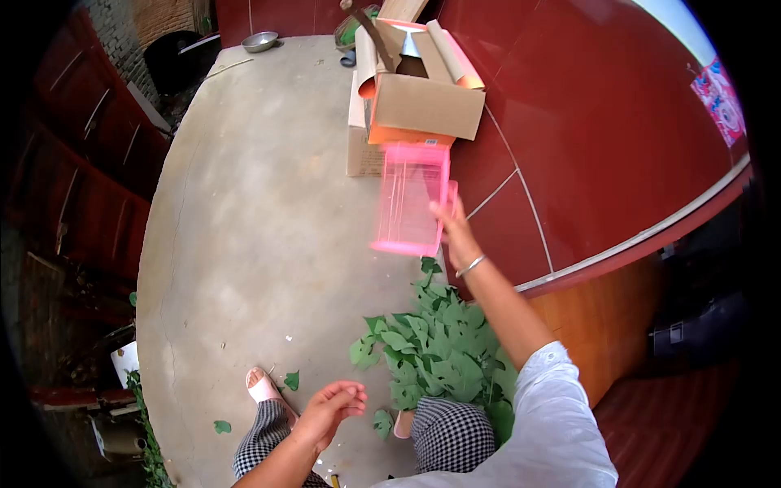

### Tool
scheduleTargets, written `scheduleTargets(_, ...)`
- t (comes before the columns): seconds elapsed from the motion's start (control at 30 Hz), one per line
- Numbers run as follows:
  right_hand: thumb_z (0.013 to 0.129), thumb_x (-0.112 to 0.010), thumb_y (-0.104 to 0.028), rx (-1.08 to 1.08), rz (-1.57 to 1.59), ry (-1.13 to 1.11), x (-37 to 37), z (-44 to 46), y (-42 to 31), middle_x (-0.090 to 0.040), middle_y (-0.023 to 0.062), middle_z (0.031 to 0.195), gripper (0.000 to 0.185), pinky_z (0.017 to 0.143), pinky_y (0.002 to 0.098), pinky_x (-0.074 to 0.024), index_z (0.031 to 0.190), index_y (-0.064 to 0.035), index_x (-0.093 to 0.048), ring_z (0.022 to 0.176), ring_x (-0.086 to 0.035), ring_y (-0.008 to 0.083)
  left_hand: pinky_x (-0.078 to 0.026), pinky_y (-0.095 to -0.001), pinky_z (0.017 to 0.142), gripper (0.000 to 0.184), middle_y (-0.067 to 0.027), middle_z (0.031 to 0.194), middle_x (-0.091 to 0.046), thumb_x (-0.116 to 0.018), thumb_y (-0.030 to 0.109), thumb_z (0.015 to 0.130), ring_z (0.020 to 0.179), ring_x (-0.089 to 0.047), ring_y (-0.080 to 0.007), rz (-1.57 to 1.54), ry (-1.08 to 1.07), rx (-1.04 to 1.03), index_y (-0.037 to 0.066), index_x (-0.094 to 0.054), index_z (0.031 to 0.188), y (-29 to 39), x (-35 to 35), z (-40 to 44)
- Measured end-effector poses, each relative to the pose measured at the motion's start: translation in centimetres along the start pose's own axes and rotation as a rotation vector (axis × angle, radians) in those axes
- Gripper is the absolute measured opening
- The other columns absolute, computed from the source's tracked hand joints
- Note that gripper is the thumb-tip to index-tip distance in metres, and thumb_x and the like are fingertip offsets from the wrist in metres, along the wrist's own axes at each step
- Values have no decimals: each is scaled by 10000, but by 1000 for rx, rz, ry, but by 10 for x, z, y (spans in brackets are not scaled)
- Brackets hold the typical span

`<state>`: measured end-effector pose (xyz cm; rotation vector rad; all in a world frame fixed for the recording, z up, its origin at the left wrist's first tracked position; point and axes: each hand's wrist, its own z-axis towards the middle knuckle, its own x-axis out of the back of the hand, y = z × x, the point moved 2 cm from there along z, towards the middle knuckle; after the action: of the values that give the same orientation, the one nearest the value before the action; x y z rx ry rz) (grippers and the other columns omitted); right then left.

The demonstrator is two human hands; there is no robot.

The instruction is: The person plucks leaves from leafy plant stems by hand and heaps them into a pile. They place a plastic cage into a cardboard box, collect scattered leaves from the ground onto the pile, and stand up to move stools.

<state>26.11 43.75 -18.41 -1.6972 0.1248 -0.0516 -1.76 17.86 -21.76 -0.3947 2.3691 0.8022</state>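
My right hand, with a bangle at the wrist, grips the right side of a pink plastic basket. The basket is rectangular, see-through and slightly blurred, and it hangs above the concrete in front of the cardboard boxes. My left hand is low in front of me, its fingers loosely bent and nothing visible in them. Between my right arm and my knee lies a heap of green leaves. A few loose leaves are scattered on the ground near my left foot.
An open cardboard box with rolled flaps and a stick is stacked on another box by the red tiled wall. A metal bowl sits at the far edge of the concrete floor. Wooden flooring lies right.
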Motion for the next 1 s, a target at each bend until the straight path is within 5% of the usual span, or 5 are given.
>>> scheduleTargets(0.13,791,-657,-532,155,-4,148,-15,38,-141,-437,126,1347,832,988,493,-391,1401,-111,-280,1264,-420,262,-496,-295,779,191,-91,949,-642,-552,144,926,818,-615,-153,1,-7,1,-1,-590,1045,-2,-1,4)
scheduleTargets(0.3,693,-629,-697,459,-158,455,-14,146,-254,-90,206,1531,1139,1068,533,-288,1491,-92,-86,1391,-206,359,-497,-291,778,196,-88,943,-645,-555,149,927,809,-618,-151,0,5,9,-3,-592,1045,-2,-1,5)
scheduleTargets(0.47,752,-597,-622,533,-407,471,-26,156,-195,-312,258,1443,960,1091,430,-276,1408,16,-307,1355,-286,367,-500,-286,775,197,-83,938,-645,-556,152,925,806,-616,-149,-21,-14,-10,-1,-594,1043,2,0,1)
scheduleTargets(0.7,838,-664,-161,255,-357,156,10,4,24,-584,144,1212,453,909,330,-460,1241,-25,-506,1121,-567,235,-503,-282,764,189,-64,918,-642,-552,158,925,791,-612,-134,2,6,-23,10,-598,1033,0,4,-1)
scheduleTargets(1.0,876,-604,-92,-20,-584,96,145,-267,114,-658,77,1046,261,817,290,-495,1127,-22,-594,943,-625,154,-487,-275,756,209,-38,927,-645,-564,224,911,819,-594,-125,263,-12,6,59,-610,1031,-34,13,40)
